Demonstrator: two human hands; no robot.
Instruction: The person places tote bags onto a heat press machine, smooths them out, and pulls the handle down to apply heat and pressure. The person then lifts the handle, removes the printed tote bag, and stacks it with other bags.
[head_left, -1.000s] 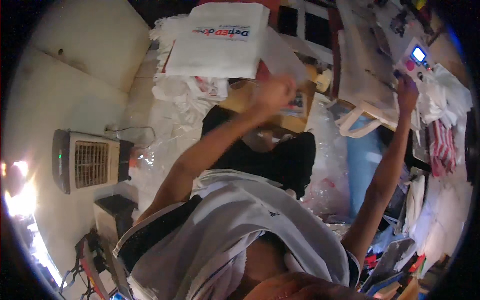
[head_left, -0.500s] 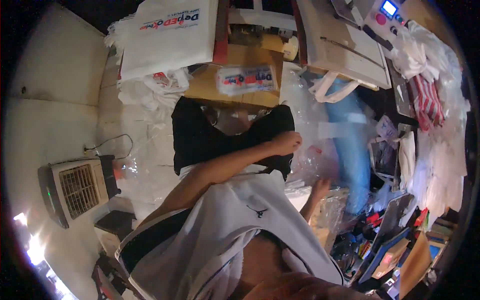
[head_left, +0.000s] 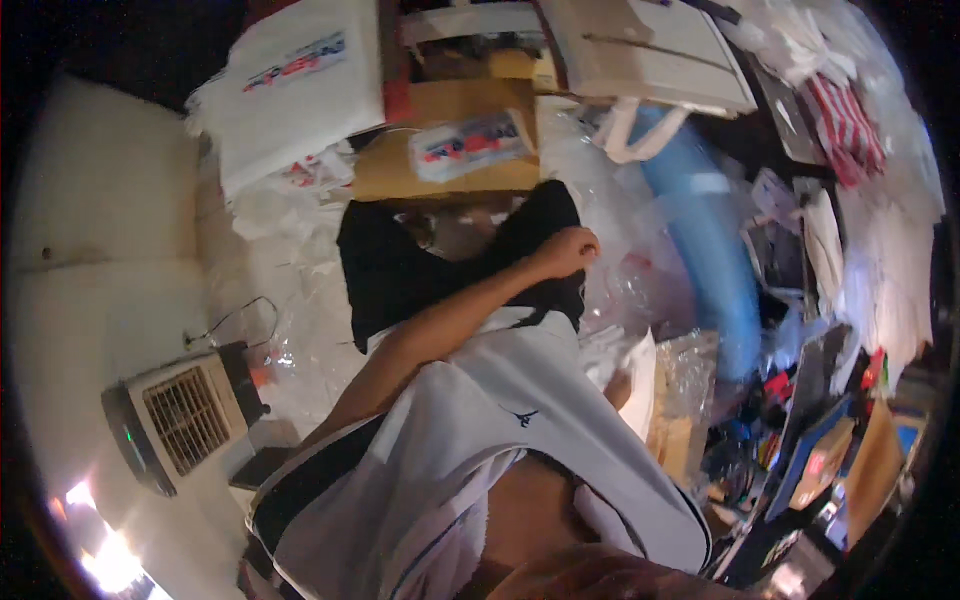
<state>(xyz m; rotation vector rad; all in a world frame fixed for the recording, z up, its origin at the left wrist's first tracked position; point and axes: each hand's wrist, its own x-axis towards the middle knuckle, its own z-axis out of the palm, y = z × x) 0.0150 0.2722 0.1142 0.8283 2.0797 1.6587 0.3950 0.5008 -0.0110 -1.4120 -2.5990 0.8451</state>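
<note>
My left hand (head_left: 565,252) lies across my lap on the black shorts (head_left: 385,275), its fingers curled in and nothing visible in them. My right hand (head_left: 620,388) is low at my right side, mostly hidden behind a raised white piece of cloth or bag material (head_left: 640,380). Whether its fingers grip that piece cannot be seen. A pale pile of similar material (head_left: 600,350) lies beside my right thigh, close to that hand.
A cardboard box (head_left: 375,165) bearing a plastic-wrapped printed packet (head_left: 470,145) stands beyond my knees. White printed bags (head_left: 300,110) are stacked at far left. A blue roll (head_left: 712,260) lies at right, near cluttered boards (head_left: 815,470). An air cooler (head_left: 185,415) stands left.
The whole view has shifted and tilted a little. A white piece has come up beside my right hand and now covers its fingers. My left hand stays on my lap.
</note>
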